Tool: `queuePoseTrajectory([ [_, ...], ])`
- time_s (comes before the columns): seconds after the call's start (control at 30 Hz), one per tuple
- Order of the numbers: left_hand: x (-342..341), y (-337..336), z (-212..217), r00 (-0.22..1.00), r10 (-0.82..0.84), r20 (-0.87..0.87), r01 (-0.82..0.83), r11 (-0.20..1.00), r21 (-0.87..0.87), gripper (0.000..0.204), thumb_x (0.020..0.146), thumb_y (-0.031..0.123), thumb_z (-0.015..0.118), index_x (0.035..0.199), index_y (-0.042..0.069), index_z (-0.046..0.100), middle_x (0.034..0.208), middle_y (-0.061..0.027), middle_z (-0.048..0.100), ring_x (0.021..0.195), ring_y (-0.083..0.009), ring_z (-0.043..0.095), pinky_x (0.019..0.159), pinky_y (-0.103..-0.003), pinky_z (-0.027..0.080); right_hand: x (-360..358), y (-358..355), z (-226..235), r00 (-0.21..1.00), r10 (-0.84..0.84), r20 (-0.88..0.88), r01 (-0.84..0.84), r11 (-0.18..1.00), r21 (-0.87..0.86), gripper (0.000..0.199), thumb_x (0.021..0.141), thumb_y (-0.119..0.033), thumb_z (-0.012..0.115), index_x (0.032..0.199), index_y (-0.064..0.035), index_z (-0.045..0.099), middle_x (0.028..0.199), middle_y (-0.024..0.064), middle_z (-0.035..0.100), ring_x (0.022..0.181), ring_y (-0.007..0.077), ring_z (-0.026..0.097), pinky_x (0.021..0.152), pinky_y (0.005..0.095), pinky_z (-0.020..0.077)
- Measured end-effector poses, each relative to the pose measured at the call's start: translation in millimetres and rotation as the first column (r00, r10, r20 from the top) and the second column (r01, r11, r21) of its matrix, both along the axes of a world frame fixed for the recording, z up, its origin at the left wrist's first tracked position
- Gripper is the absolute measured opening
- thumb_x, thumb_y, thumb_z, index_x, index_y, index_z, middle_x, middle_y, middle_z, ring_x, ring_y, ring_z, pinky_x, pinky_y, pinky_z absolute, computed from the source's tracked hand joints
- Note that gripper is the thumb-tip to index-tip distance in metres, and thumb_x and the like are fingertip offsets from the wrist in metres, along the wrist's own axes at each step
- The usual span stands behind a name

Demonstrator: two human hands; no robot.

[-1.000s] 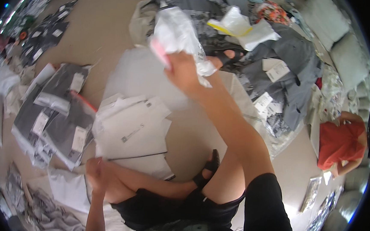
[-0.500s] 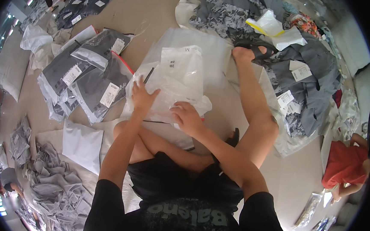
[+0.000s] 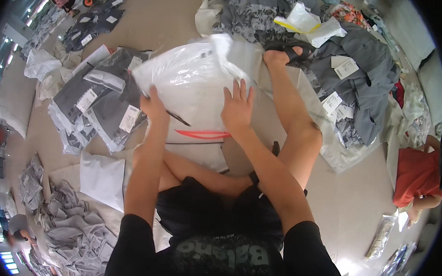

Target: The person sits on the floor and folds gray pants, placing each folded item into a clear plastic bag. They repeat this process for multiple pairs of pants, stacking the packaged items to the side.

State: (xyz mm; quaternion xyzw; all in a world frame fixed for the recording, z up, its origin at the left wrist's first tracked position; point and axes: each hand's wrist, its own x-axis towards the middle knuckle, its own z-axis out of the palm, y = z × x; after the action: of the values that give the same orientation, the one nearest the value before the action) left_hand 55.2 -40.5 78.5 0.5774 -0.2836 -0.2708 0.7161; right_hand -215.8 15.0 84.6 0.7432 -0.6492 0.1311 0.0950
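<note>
1. While the person sits on the floor (image 3: pixel 152 25) with one leg stretched forward, both hands work a white plastic bag (image 3: pixel 189 84) lifted over the lap, just ahead of the bent knee.
2. Left hand (image 3: pixel 154 106): fingers curled round the bag's near left edge, gripping it. Probably holds that side up so the film stays taut.
3. Right hand (image 3: pixel 237 108): fingers spread, palm flat on the bag's right part, pressing down; looks like smoothing or flattening what is inside.
4. Bag's long axis runs roughly left to right, tilted so the far right corner rises toward the sandalled foot (image 3: pixel 283 54). A red strip (image 3: pixel 203 134) lies along its near edge, facing the person; likely the closing end.
5. Packed grey bags (image 3: pixel 97 109) are stacked on the floor left of the bag, near it.
6. Loose grey clothes with tags (image 3: pixel 354 70) are heaped beyond the right leg.
7. Another person in red (image 3: pixel 415 177) sits at the right rim, well apart.
</note>
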Motion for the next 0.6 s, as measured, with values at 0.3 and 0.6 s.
queuePoseTrajectory([
  [0.3, -101, 178, 41, -0.124, -0.982, -0.142, 0.686, -0.189, 0.703, 0.033, 0.097, 0.031, 0.071, 0.111, 0.002, 0.07, 0.099, -0.0155, 0.074, 0.086, -0.0303, 0.071, 0.078, -0.04, 0.056, 46, 22, -81, 0.971, 0.145, 0.192, -0.217, 0.872, 0.438, 0.088, 0.087, -0.077, 0.059, 0.163, -0.0358, 0.04, 0.173, 0.0196, 0.023, 0.155, 0.0539, 0.02, 0.111, 0.084, 0.0188],
  [0.6, 54, -11, -107, -0.209, -0.605, 0.768, 0.062, 0.776, 0.628, 0.07, 0.095, 0.044, 0.07, 0.158, 0.028, 0.046, 0.132, -0.0239, 0.063, 0.122, -0.0443, 0.059, 0.099, -0.06, 0.049, 45, 64, -38, 0.889, 0.39, 0.239, -0.447, 0.631, 0.634, 0.077, 0.085, -0.056, 0.073, 0.154, -0.0277, 0.053, 0.169, 0.0171, 0.03, 0.15, 0.0463, 0.035, 0.112, 0.0704, 0.0347],
])
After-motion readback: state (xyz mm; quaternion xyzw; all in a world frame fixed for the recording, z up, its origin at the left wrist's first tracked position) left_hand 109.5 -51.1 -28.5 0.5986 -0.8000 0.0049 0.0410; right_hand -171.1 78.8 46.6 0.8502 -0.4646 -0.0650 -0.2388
